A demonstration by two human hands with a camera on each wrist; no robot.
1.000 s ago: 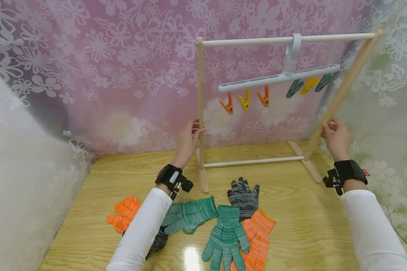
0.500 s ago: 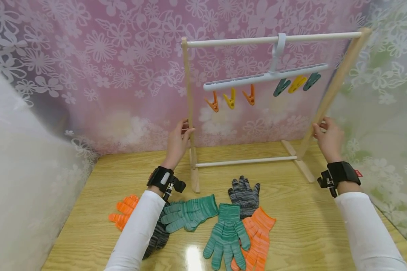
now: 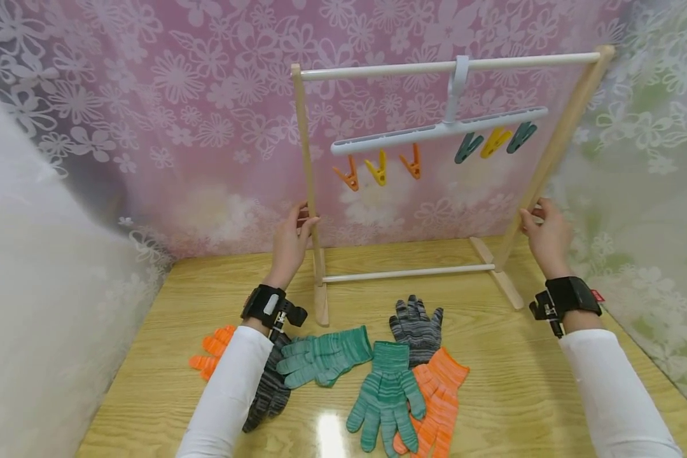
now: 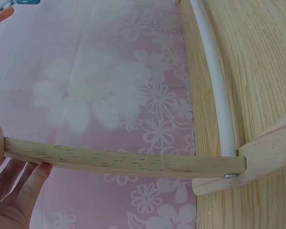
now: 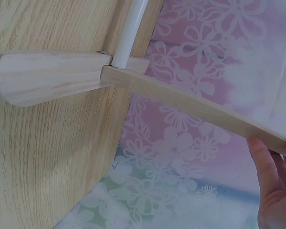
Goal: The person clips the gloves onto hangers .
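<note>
The wooden drying rack (image 3: 305,127) stands at the back of the wooden table (image 3: 527,362), directly between the two hands and close to the pink floral curtain (image 3: 217,184). Its long axis, shown by the white top rail (image 3: 372,71) and lower rail (image 3: 406,273), runs crosswise from one hand to the other. Neither hand is nearer: the left hand (image 3: 291,240) pinches the left upright between thumb and fingers, low on the post, and the right hand (image 3: 549,238) pinches the right upright at much the same height. Both grips lie above the lower rail and well below the grey hanger (image 3: 389,137), which hooks over the top rail near its middle. The hanger slants in the head view, its left end lower; whether it is tilted or swung round is hard to tell. Clothespins (image 3: 380,172) hang from it in two groups of three. On the person's side of the rack lie knit gloves (image 3: 380,388) in green, orange and dark grey, apart from both hands.
</note>
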